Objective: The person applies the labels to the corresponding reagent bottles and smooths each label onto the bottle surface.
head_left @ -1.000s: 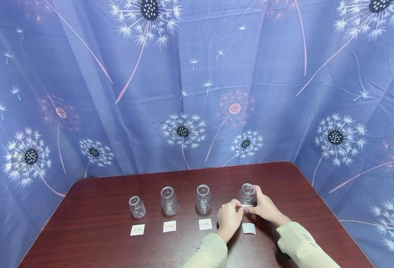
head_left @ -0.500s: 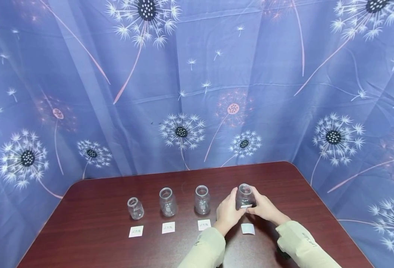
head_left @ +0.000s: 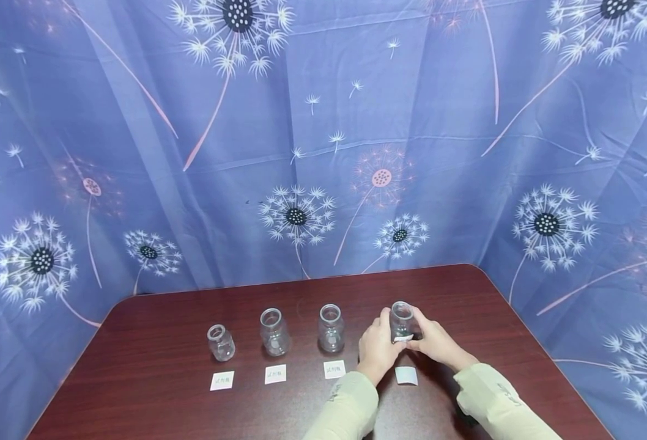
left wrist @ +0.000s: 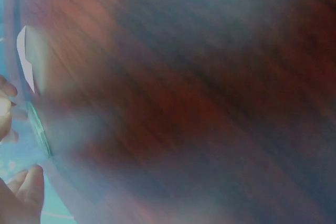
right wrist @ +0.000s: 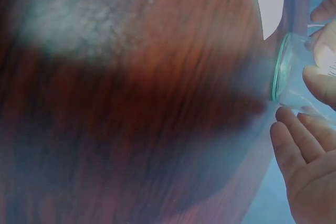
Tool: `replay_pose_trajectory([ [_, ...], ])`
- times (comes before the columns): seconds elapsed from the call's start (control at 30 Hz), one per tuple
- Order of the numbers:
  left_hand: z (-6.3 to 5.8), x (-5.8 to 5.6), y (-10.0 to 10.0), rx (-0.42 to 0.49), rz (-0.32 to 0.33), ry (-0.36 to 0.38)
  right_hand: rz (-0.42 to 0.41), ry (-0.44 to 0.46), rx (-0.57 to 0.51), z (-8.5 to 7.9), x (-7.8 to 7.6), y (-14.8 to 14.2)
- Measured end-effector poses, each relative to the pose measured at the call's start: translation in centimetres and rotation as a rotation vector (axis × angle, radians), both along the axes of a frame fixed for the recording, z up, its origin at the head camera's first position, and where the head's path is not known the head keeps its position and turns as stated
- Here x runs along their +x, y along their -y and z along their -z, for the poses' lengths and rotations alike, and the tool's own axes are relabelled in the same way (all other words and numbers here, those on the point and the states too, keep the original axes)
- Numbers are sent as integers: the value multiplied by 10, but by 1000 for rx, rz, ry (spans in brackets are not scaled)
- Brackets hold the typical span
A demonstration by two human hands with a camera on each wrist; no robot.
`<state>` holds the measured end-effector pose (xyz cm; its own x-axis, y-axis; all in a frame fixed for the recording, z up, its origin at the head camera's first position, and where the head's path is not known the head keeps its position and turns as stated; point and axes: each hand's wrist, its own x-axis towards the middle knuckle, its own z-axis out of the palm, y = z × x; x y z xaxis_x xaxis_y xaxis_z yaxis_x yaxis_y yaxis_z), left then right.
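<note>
A clear glass jar stands at the right of the row, with a white label low on its front. My left hand holds the jar from the left, its thumb at the label. From the right, my right hand grips the same jar, thumb also near the label. Just in front lies a piece of pale backing paper. The right wrist view catches the jar's greenish base near the fingers; in the left wrist view only the base edge shows.
To the left stand three more glass jars: a near one, a middle one and a smaller one. Each has a white printed card before it. A blue dandelion-patterned curtain hangs behind the dark wooden table.
My left hand has gone from pinching at the label to holding the jar's left side. The label now lies against the jar's front. The head view has shifted slightly.
</note>
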<state>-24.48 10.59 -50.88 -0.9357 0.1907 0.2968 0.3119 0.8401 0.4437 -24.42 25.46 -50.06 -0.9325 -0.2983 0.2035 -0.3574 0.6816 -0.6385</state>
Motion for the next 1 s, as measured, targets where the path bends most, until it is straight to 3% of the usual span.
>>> replay_pose_trajectory([
  [0.17, -1, -1, 5, -21, 64, -34, -8, 19, -15, 1, 0, -2],
  [0.3, -3, -2, 10, -57, 103, -36, 6, -22, 33, 1, 1, -5],
  [0.63, -7, -8, 20, -116, 170, 13, -54, 3, 79, -12, 0, -18],
  [0.8, -8, -10, 25, -97, 198, 16, -84, 18, 139, -19, -3, -24],
  [0.83, -5, -11, 27, -89, 205, -17, -91, 24, 150, -21, -3, -24],
  [1.0, -7, -10, 28, -71, 185, -12, -102, 27, 157, -22, -4, -24],
])
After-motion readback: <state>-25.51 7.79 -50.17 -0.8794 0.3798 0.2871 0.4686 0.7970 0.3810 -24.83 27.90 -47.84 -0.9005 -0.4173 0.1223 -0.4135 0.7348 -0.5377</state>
